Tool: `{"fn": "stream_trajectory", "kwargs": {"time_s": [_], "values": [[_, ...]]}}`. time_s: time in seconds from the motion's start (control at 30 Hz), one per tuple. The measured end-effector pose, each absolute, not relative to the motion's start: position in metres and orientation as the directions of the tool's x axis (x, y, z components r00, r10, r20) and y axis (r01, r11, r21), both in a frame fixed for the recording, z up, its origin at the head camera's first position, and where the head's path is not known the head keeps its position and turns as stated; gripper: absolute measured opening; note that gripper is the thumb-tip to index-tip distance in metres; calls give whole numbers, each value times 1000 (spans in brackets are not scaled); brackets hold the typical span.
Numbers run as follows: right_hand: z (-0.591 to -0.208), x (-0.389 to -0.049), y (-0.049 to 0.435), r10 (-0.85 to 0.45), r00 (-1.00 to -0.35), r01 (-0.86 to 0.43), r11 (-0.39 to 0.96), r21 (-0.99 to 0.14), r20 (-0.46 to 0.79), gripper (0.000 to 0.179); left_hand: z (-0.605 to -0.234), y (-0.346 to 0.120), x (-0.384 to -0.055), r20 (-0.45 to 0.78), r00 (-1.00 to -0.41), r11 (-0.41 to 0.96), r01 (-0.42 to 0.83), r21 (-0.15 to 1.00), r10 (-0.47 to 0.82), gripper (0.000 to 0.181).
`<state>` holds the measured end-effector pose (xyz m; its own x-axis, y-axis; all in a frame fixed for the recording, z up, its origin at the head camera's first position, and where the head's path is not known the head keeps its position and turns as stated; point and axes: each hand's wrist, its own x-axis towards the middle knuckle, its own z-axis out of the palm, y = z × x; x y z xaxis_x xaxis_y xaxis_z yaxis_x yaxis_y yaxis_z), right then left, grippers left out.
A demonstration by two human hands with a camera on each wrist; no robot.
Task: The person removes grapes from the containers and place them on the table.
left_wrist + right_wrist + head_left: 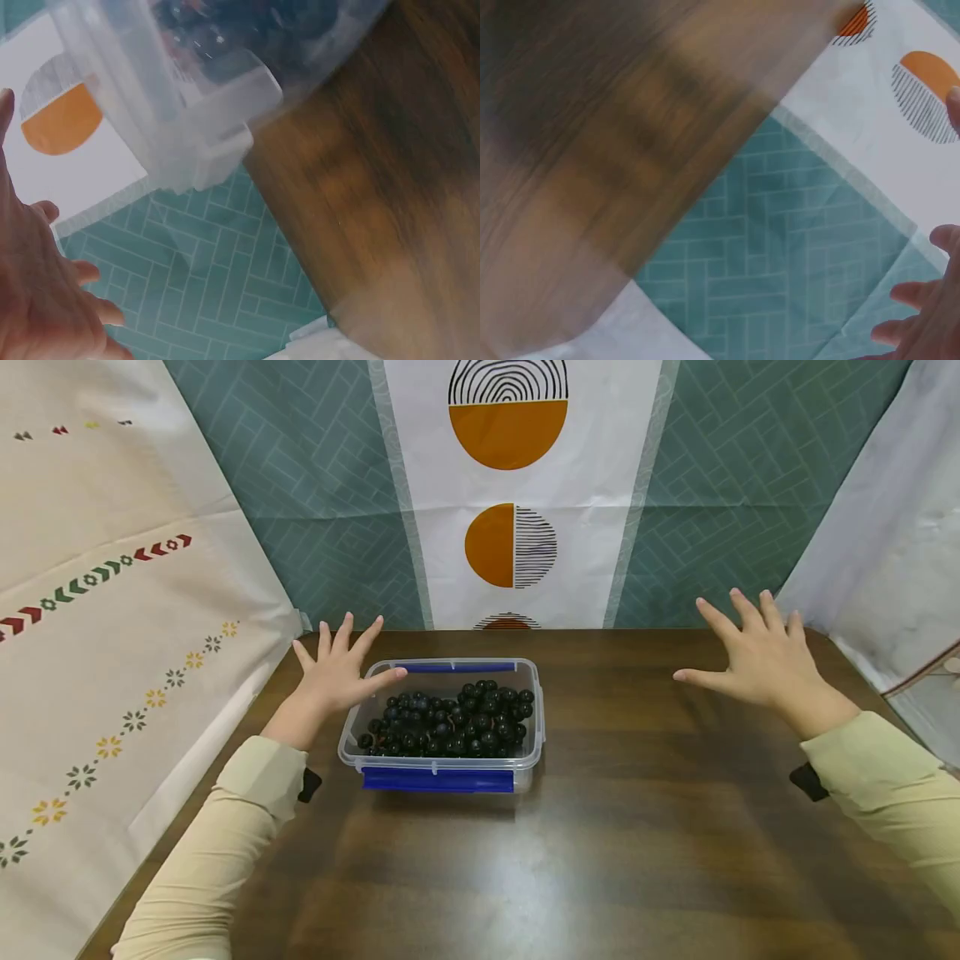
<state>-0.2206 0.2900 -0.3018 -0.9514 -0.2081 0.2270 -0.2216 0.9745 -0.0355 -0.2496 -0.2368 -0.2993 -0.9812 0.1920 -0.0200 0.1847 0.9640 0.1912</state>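
A clear plastic container with blue clips stands on the wooden table, left of the middle. Inside it lies a heap of dark, round grapes. My left hand hovers at the container's left side, fingers spread, its thumb overlapping the rim in the head view. Over the right part of the table my right hand is held up with fingers spread, and it holds nothing. The left wrist view shows the container's side close up, with the left hand at the frame's edge.
The dark wooden table reaches back to a green patterned cloth with a white printed panel. An embroidered cream cloth hangs along the left side, and a white cloth along the right.
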Motion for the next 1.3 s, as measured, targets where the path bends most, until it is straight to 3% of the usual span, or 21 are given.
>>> {"fn": "stream_trajectory", "kwargs": {"time_s": [0.23,0.5,0.83,1.3], "values": [[-295,-218,277,-254,-927,-279,959,-56,276,99,-295,-237,-249,-54,-982,935,157,317,183,91],[-292,-216,265,-323,-831,-393,917,-67,453,88,-294,-241,-249,-28,-977,912,186,365,210,87],[-291,-213,245,-296,-845,-411,892,-186,446,84,-299,-245,-246,-27,-979,863,166,477,203,86],[-292,-208,223,-340,-779,-516,825,-231,527,84,-298,-243,-242,-57,-971,838,169,518,231,83]]}}
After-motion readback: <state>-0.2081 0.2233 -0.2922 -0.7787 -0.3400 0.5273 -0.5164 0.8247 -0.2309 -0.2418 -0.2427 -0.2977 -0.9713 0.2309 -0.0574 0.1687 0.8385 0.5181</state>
